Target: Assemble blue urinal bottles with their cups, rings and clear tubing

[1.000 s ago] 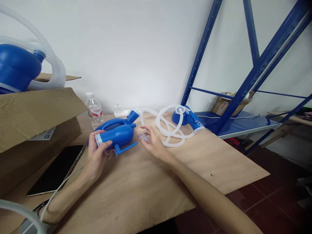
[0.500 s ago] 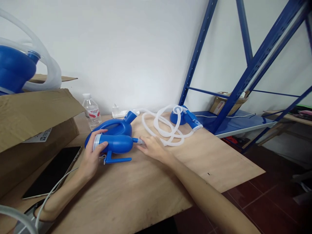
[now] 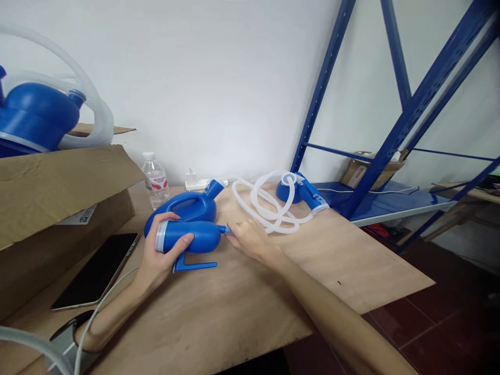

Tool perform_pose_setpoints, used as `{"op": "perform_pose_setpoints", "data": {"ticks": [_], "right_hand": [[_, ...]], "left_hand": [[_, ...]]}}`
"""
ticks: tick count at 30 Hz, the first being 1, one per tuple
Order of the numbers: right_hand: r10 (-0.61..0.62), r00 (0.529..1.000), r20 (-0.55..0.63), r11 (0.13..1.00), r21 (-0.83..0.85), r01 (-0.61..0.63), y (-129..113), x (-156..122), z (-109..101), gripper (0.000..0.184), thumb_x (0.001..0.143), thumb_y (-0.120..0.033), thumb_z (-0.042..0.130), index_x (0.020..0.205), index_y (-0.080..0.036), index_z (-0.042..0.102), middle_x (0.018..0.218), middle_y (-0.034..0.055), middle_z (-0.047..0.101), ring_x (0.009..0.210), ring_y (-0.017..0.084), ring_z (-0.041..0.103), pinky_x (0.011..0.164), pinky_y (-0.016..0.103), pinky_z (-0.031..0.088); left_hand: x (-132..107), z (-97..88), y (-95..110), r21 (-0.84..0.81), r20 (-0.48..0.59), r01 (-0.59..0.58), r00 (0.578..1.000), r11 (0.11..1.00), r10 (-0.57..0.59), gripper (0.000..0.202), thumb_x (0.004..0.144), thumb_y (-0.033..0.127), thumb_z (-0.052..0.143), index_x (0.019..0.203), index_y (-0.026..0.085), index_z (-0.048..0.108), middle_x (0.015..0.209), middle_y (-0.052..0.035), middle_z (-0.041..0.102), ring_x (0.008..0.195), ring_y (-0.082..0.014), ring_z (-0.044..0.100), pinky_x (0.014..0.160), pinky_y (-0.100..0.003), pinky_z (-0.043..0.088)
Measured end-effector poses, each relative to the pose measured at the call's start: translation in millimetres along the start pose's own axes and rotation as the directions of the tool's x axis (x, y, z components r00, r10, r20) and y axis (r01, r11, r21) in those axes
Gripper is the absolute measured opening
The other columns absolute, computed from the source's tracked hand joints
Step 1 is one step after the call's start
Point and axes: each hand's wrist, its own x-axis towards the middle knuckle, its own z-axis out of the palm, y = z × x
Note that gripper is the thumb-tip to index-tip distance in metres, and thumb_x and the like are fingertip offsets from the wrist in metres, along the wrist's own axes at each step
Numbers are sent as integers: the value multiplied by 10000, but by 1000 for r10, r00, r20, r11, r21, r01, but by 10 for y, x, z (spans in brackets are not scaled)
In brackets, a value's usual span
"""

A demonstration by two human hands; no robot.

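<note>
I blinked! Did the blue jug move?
Yes. The blue jug, held in the left hand, has tipped down and come nearer the person, away from the water bottle; its spout now meets the right hand.

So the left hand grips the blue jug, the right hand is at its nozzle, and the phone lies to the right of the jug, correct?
Not quite: the head view shows the phone left of the blue jug, beside the cardboard box. The left hand does grip the jug, with the right hand at its nozzle.
</note>
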Motion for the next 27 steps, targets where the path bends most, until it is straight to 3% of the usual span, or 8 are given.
{"op": "perform_pose_setpoints", "data": {"ticks": [4, 7, 12, 17, 19, 21, 24, 27], "right_hand": [[-79, 997, 23, 997, -19, 79, -13, -11, -25, 276, 1008, -326, 531, 968, -137, 727, 873, 154, 771, 781, 271, 709, 613, 324, 342], [-111, 994, 17, 994, 5, 111, 0, -17, -57, 232, 955, -296, 571, 927, -148, 747, 877, 144, 779, 783, 270, 709, 619, 327, 338], [-89, 996, -18, 994, 68, 90, 26, -23, -121, 206, 880, -220, 589, 951, -161, 773, 914, 129, 788, 786, 259, 701, 627, 321, 343], [-154, 986, 64, 986, 71, 149, 11, -29, -120, 181, 881, -212, 588, 902, -157, 759, 860, 130, 779, 771, 260, 697, 634, 318, 354], [-127, 991, 28, 985, 122, 123, 5, -9, -82, 192, 893, -189, 570, 951, -168, 751, 889, 115, 780, 797, 251, 698, 656, 312, 372], [-45, 998, -48, 980, 193, 53, 10, 24, -24, 221, 896, -152, 548, 1019, -182, 729, 926, 95, 776, 830, 239, 695, 686, 305, 396], [58, 984, -170, 959, 284, -7, 72, 69, 81, 277, 881, -157, 576, 1145, -180, 657, 1006, 89, 747, 897, 242, 682, 749, 317, 452], [48, 952, -303, 946, 320, 55, 239, 74, 179, 422, 897, -241, 630, 1307, -177, 557, 1154, 120, 699, 1041, 273, 663, 874, 391, 510]], "left_hand": [[-51, -31, -43, 47, 39, -154, 988, 987, 152, 422, 791, 498, 714, 1110, 268, 562, 1104, -37, 623, 990, -264, 610, 900, -406, 504], [-102, -10, -39, 41, 48, -319, 947, 947, 317, 405, 823, 425, 695, 1161, 275, 532, 1095, -42, 627, 987, -260, 618, 923, -434, 499], [-106, 16, 11, 44, 54, -604, 797, 796, 601, 483, 795, 323, 734, 1206, 275, 484, 1011, -49, 634, 858, -238, 617, 799, -437, 531], [-58, -33, -39, 42, 163, -758, 648, 651, 744, 626, 753, 272, 790, 1302, 292, 490, 1057, -65, 637, 900, -255, 652, 762, -415, 559], [-55, -9, -40, 41, 158, -741, 667, 670, 728, 629, 760, 266, 793, 1313, 291, 494, 1087, -68, 629, 939, -258, 655, 797, -413, 559], [-57, 44, -16, 65, 109, -643, 764, 763, 636, 564, 789, 286, 776, 1285, 284, 509, 1094, -60, 635, 963, -255, 655, 851, -416, 548], [-40, 109, 17, 101, 31, -384, 923, 918, 382, 434, 821, 369, 739, 1199, 266, 551, 1059, -36, 655, 965, -255, 661, 904, -412, 529], [41, 75, -43, 55, -91, -122, 988, 991, 126, 411, 821, 481, 711, 1142, 261, 578, 1083, -30, 647, 1000, -264, 653, 903, -389, 525]]}}
